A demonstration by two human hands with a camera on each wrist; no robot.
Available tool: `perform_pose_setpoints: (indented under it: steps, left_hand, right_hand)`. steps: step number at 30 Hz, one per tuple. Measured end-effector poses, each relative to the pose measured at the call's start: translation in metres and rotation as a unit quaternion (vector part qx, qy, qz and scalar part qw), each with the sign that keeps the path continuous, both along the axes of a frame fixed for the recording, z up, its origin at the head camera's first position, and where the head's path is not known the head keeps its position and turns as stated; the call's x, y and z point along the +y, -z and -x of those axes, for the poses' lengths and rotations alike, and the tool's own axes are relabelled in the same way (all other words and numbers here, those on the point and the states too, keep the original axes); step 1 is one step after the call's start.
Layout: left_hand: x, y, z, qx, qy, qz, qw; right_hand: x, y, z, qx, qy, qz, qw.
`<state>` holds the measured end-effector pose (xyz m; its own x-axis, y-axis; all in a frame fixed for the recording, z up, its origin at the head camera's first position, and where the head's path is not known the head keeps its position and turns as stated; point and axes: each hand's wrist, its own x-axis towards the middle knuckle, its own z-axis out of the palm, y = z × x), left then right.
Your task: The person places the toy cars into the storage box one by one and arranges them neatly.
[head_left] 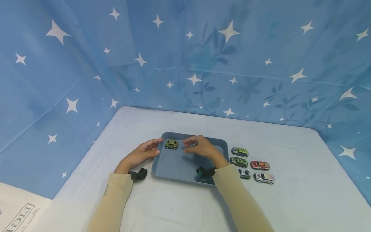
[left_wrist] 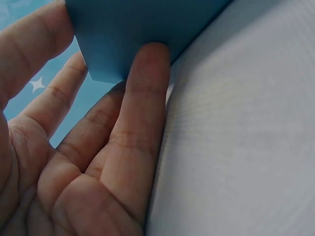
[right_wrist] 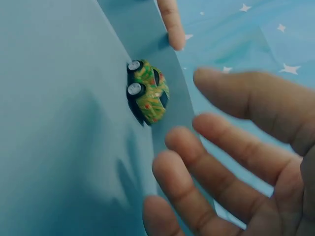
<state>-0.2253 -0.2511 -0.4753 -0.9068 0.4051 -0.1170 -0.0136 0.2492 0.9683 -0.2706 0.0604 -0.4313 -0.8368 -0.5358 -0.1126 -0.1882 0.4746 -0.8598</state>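
Observation:
A blue-grey tray (head_left: pixel 176 167) lies on the table, with one green and yellow patterned toy car (head_left: pixel 171 144) in its far left corner. My left hand (head_left: pixel 142 154) touches the tray's left side with its fingertips; in the left wrist view, extended fingers (left_wrist: pixel 142 108) rest against the outer wall. Over the tray, just right of the car, is my right hand (head_left: pixel 201 147). In the right wrist view its loosely bent fingers (right_wrist: pixel 177 172) are apart from the toy car (right_wrist: pixel 150 93) and hold nothing.
Right of the tray stand several toy cars: two green ones (head_left: pixel 239 151), a white and dark one (head_left: pixel 244 174), a red one (head_left: pixel 260 165) and a white one (head_left: pixel 264 178). A blue star-patterned curtain (head_left: pixel 174 48) hangs behind the white table (head_left: pixel 298 154).

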Motion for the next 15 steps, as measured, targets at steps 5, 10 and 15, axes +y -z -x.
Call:
perform_pose_setpoints:
  steps: [5,10,15]
  left_hand:
    - [-0.001,0.001,0.000,0.001,0.000,-0.001,1.0000]
    - [-0.001,0.001,0.000,0.004,-0.001,0.003,1.0000]
    - [0.000,0.002,0.000,0.004,-0.003,0.004,1.0000]
  right_hand:
    - [0.011,-0.006,-0.003,-0.009,-0.051,0.022,0.9984]
    - [0.022,-0.008,-0.005,-0.013,-0.078,0.036,0.9962]
    - [0.033,-0.009,-0.008,-0.016,-0.095,0.049,0.9941]
